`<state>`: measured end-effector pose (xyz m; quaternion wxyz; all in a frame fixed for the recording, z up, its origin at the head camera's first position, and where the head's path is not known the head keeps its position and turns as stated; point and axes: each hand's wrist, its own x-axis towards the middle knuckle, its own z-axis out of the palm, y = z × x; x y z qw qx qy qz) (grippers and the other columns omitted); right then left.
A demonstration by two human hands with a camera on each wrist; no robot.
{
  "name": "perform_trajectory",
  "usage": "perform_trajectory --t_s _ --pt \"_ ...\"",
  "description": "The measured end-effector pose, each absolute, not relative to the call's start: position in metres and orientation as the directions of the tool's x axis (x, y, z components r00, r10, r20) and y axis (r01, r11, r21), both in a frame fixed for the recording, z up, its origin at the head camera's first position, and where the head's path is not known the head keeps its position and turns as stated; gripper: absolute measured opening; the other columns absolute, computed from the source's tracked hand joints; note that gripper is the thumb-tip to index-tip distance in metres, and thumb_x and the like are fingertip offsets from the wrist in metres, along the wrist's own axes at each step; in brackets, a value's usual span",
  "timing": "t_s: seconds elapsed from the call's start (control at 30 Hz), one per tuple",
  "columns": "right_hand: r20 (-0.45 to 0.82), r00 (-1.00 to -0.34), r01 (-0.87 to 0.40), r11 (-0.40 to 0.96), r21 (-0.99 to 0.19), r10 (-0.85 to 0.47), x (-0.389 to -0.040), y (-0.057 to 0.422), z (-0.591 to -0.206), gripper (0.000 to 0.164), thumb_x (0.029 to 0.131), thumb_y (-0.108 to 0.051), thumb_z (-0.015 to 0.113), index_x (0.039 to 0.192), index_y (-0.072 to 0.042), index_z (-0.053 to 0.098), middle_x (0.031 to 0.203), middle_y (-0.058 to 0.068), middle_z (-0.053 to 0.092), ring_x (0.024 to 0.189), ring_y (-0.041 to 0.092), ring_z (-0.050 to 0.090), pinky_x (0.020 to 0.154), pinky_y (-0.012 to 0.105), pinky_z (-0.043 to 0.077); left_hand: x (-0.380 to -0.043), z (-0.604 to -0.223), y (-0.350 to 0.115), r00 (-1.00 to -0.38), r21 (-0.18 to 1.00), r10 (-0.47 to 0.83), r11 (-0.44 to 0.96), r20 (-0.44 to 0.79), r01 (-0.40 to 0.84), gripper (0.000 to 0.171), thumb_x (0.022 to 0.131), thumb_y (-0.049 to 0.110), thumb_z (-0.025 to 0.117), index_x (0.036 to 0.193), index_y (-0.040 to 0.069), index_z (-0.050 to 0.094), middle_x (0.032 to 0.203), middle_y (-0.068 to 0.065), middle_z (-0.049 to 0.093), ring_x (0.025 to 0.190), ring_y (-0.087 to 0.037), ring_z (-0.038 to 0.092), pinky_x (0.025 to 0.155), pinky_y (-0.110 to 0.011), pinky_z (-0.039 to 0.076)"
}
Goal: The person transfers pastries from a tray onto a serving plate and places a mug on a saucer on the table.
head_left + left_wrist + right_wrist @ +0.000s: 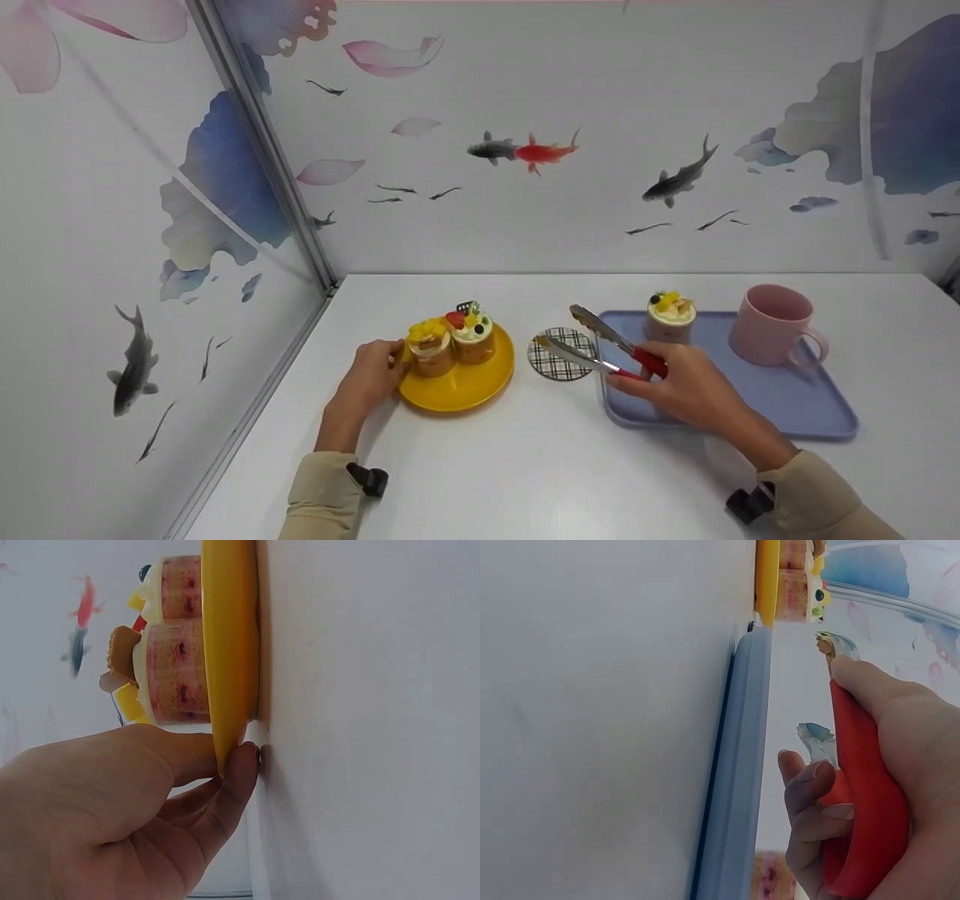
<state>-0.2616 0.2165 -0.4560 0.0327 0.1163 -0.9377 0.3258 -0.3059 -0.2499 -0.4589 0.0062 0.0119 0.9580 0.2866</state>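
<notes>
With thumb and fingers my left hand point(373, 371) pinches the left rim of a yellow plate point(457, 394). On that plate stand two dessert cups side by side, a mango-topped cup point(431, 356) and a fruit-topped cup point(474, 341) with strawberry and blueberry. My right hand point(694, 386) grips red-handled metal tongs point(866, 802), whose tips are spread with nothing between them. The tongs point left, above a plaid coaster point(559, 367) and the tray's left edge. Behind them on the blue tray point(780, 409) is a third dessert cup point(670, 319), partly hidden by the right hand.
A pink mug point(772, 326) stands on the right part of the tray, its handle to the right. The coaster lies on the white table point(525, 480) between plate and tray. Printed walls point(480, 225) border the table at the back and left.
</notes>
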Motion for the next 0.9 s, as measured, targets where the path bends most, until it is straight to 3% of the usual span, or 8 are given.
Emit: perform_trajectory --t_s 0.63,0.9 --pt "0.142 -0.973 -0.229 0.782 -0.580 -0.179 -0.256 0.249 -0.454 0.069 0.086 -0.068 0.083 0.116 -0.007 0.076 0.082 -0.001 0.068 0.079 0.020 0.058 0.055 0.023 0.045 -0.306 -0.459 -0.248 -1.000 0.549 0.023 0.836 -0.019 0.009 0.050 0.104 0.004 0.070 0.152 -0.004 0.058 0.148 -0.023 0.066 0.133 -0.033 0.064 0.115 -0.049 0.056" --pt "0.202 -0.969 -0.235 0.771 -0.592 -0.140 -0.258 0.256 -0.452 0.070 0.086 -0.066 0.084 0.119 -0.004 0.076 0.080 0.001 0.067 0.076 0.022 0.056 0.053 0.023 0.043 -0.305 -0.458 -0.250 -1.000 0.561 0.016 0.828 -0.023 0.001 0.051 0.104 0.002 0.070 0.152 -0.004 0.057 0.150 -0.023 0.065 0.135 -0.033 0.064 0.116 -0.050 0.054"
